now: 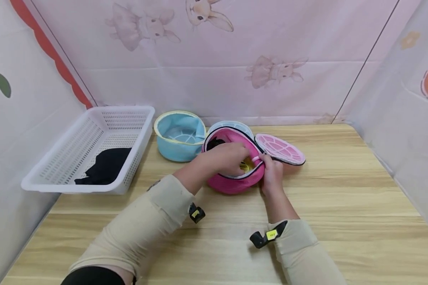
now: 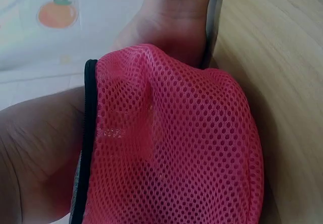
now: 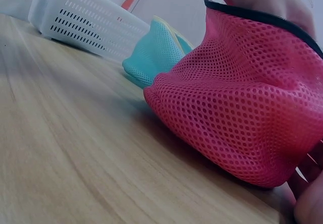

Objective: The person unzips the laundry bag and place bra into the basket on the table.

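A round pink mesh laundry bag (image 1: 232, 186) with a black zip stands unzipped on the table, its lid (image 1: 279, 148) folded out to the right. From above, my left hand (image 1: 228, 158) reaches into its mouth; the bag wall hides the fingertips, also in the left wrist view. Something yellow (image 1: 247, 164) shows beside that hand, and something black (image 1: 215, 142) lies at the bag's left inside. My right hand (image 1: 272, 174) grips the bag's right rim, thumb on the edge near a pink tab. Bulging mesh (image 3: 242, 103) fills much of the right wrist view.
A light-blue mesh bag (image 1: 180, 148) with yellow trim stands open behind to the left, its blue lid (image 1: 232, 126) behind the pink bag. Further left, a white perforated basket (image 1: 135, 158) holds black cloth (image 1: 108, 166). A printed fabric wall (image 1: 214, 95) borders the table's back.
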A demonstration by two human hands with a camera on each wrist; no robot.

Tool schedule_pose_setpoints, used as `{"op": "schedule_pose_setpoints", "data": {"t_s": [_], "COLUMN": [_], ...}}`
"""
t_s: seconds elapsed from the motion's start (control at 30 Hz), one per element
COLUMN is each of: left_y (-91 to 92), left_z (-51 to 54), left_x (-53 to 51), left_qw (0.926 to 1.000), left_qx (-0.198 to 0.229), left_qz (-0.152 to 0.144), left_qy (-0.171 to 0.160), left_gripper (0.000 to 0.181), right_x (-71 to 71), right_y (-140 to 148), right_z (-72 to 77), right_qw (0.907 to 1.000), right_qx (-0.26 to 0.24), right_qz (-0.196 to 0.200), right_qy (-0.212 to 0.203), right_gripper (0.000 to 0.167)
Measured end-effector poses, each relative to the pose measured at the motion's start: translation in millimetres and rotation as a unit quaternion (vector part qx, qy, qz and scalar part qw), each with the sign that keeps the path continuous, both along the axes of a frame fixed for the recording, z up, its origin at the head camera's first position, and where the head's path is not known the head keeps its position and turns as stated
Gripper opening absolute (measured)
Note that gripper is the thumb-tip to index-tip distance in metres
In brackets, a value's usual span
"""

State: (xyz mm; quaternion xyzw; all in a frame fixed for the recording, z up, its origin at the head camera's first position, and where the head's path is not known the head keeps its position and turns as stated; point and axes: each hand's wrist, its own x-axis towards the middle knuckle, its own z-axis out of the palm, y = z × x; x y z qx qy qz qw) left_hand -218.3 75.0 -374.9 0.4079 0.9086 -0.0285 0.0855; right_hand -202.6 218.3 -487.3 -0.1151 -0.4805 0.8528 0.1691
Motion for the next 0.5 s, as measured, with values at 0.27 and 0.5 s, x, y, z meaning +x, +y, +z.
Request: {"op": "schedule_pose_setpoints", "data": {"t_s": [0.27,0.5], "left_y": [4.3,6.2], "left_z": [-5.8,-19.9], "left_x": [0.2,-8.7], "left_qw": [0.9979,0.9965], "left_qx": [-0.058,-0.079], "left_qz": [0.027,0.026], "left_qy": [-0.002,-0.008], "left_gripper": [0.069,0.066], "right_x": [-0.9,0.3], "right_y": [0.8,-0.9], "right_z": [0.8,0.1], "right_qw": [0.9998,0.9997], "right_qx": [-0.005,0.017], "right_qz": [0.005,-0.018], "right_qy": [0.016,-0.005], "right_gripper": [0.022,0.018]}}
